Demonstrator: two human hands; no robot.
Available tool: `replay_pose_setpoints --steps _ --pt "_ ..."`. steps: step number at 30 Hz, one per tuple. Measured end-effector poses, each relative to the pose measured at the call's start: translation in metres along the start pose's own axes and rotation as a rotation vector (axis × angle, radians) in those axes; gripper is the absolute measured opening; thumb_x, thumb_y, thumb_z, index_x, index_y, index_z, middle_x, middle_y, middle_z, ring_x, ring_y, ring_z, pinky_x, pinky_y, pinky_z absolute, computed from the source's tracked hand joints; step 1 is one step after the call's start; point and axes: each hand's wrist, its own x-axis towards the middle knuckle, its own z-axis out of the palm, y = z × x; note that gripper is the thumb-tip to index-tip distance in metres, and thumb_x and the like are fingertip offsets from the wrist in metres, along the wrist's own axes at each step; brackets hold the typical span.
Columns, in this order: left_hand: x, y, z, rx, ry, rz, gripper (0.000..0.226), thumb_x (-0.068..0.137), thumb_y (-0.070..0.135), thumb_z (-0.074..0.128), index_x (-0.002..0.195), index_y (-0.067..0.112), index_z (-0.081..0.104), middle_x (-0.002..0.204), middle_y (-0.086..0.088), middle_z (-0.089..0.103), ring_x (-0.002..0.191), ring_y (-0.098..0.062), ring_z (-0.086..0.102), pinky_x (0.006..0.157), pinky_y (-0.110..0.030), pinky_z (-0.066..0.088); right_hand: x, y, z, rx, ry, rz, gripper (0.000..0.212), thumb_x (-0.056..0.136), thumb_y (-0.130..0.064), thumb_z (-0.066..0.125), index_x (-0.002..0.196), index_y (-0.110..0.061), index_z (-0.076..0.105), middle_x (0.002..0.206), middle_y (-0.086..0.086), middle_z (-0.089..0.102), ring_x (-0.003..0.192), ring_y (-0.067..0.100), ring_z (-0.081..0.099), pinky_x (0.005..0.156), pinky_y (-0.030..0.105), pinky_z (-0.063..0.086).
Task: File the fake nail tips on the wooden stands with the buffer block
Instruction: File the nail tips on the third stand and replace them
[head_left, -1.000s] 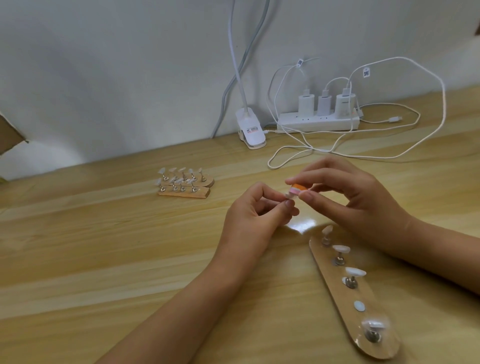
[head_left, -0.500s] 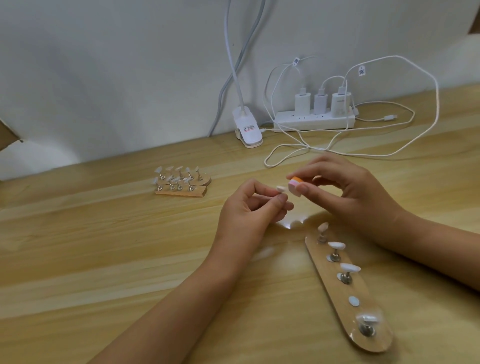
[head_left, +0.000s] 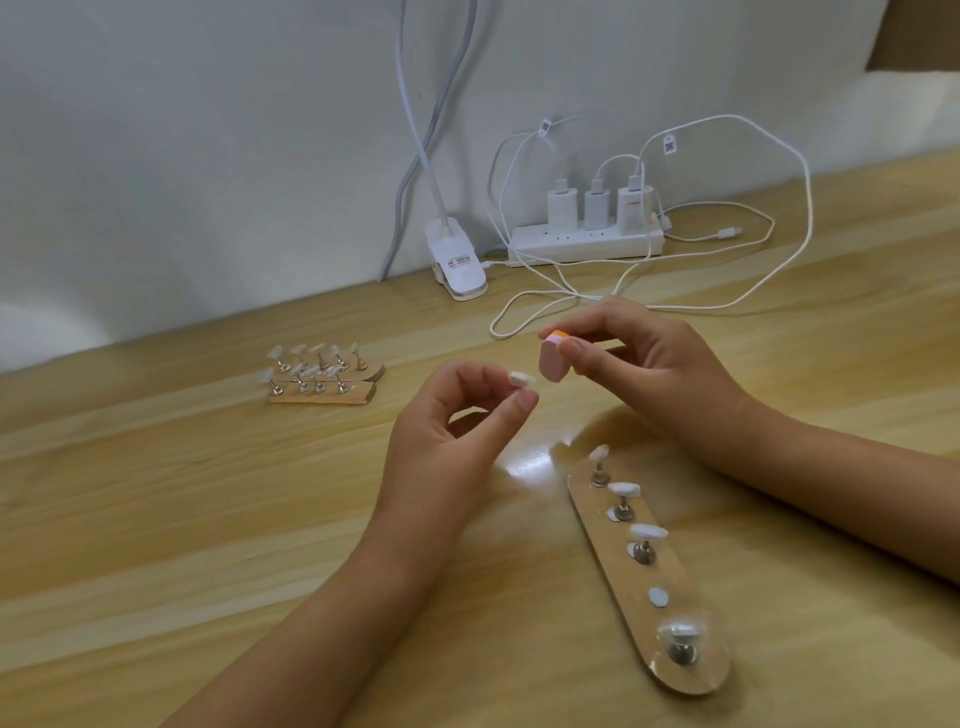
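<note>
Above the desk (head_left: 156, 493), left fingers (head_left: 522, 404) pinch a right-pointing nail tip (head_left: 522, 379), right fingers (head_left: 577, 349) the upright buffer block (head_left: 551, 362).

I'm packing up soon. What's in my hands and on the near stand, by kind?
Tips on stand: 4
Tip in left hand: 1
Block in right hand: 1
Bare pad: 1
Total: 7

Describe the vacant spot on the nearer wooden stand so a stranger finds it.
On the wooden table, find the long stand beside the right forearm. Fourth spot from its far end is a flat pale disc; its neighbours all carry pegs with nail tips.
</note>
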Motion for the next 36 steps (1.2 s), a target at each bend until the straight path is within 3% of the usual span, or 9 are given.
replay_pose_setpoints --steps 4,11,14,17,20,23,25,32,36 --pt "-0.023 0.014 0.010 0.086 -0.141 0.270 0.011 0.080 0.026 0.076 0.083 0.029 0.066 0.093 0.007 0.070 0.097 -0.023 0.065 0.088 -0.038 0.051 0.003 0.005 0.000 0.048 0.011 0.046 0.022 0.091 -0.031 0.063 0.105 -0.016 0.072 0.089 -0.004 0.071 0.091 0.006 0.066 0.085 0.025 0.054" --pt "-0.032 0.014 0.016 0.458 -0.352 0.586 0.017 0.079 0.027 0.078 0.070 0.012 0.074 0.075 0.005 0.056 0.071 -0.011 0.050 0.074 -0.014 0.035 0.007 0.011 -0.003 0.108 0.033 0.094 0.013 0.094 -0.020 0.063 0.103 -0.019 0.073 0.085 -0.009 0.072 0.082 0.001 0.064 0.075 0.018 0.052" --pt "-0.032 0.009 0.016 0.480 -0.405 0.600 0.016 0.080 0.024 0.078 0.070 0.013 0.074 0.063 0.002 0.056 0.061 -0.011 0.045 0.067 -0.019 0.039 0.008 0.011 -0.003 0.101 0.033 0.104 0.013 0.094 -0.019 0.063 0.102 -0.017 0.073 0.086 -0.008 0.073 0.081 0.001 0.064 0.074 0.017 0.052" --pt "-0.032 0.008 0.017 0.527 -0.459 0.618 0.013 0.079 0.022 0.081 0.070 0.014 0.075 0.058 0.008 0.048 0.064 0.006 0.040 0.077 -0.002 0.031 0.008 0.010 -0.002 0.099 0.028 0.118 0.015 0.094 -0.019 0.063 0.104 -0.015 0.073 0.089 -0.006 0.073 0.084 0.002 0.065 0.074 0.017 0.053" --pt "-0.031 0.006 0.015 0.559 -0.502 0.623 0.014 0.077 0.024 0.083 0.069 0.015 0.076 0.061 0.022 0.035 0.067 0.017 0.040 0.079 0.003 0.028 0.007 0.009 -0.003 0.094 0.030 0.124 0.015 0.094 -0.019 0.063 0.104 -0.015 0.073 0.092 -0.003 0.074 0.085 0.003 0.065 0.074 0.018 0.053" --pt "-0.031 0.005 0.011 0.577 -0.546 0.563 0.016 0.080 0.030 0.080 0.070 0.018 0.074 0.060 0.018 0.033 0.060 0.006 0.037 0.058 -0.014 0.035 0.007 0.008 -0.003 0.091 0.039 0.130 0.016 0.094 -0.019 0.063 0.105 -0.013 0.073 0.096 0.002 0.074 0.086 0.004 0.066 0.075 0.019 0.054" --pt "-0.031 0.007 0.009 0.576 -0.563 0.589 0.016 0.081 0.027 0.079 0.069 0.018 0.074 0.060 0.017 0.033 0.058 0.002 0.035 0.054 -0.019 0.034 0.007 0.008 -0.004 0.090 0.041 0.135 0.017 0.093 -0.019 0.063 0.106 -0.012 0.072 0.096 0.003 0.074 0.086 0.003 0.066 0.075 0.019 0.054" --pt "-0.037 0.007 0.012 0.585 -0.541 0.717 0.007 0.079 0.017 0.079 0.073 0.015 0.077 0.059 0.007 0.059 0.069 0.004 0.037 0.088 0.003 0.023 0.009 0.006 -0.004 0.112 0.053 0.147 0.024 0.088 -0.028 0.064 0.104 -0.013 0.073 0.095 0.003 0.073 0.084 0.004 0.066 0.073 0.017 0.054" --pt "-0.035 0.004 0.011 0.623 -0.532 0.715 0.009 0.079 0.015 0.077 0.071 0.015 0.075 0.058 0.008 0.058 0.075 0.003 0.041 0.090 0.004 0.022 0.011 0.009 -0.008 0.187 0.083 0.214 0.019 0.092 -0.029 0.063 0.101 -0.017 0.074 0.093 0.001 0.074 0.087 0.004 0.068 0.074 0.016 0.053"
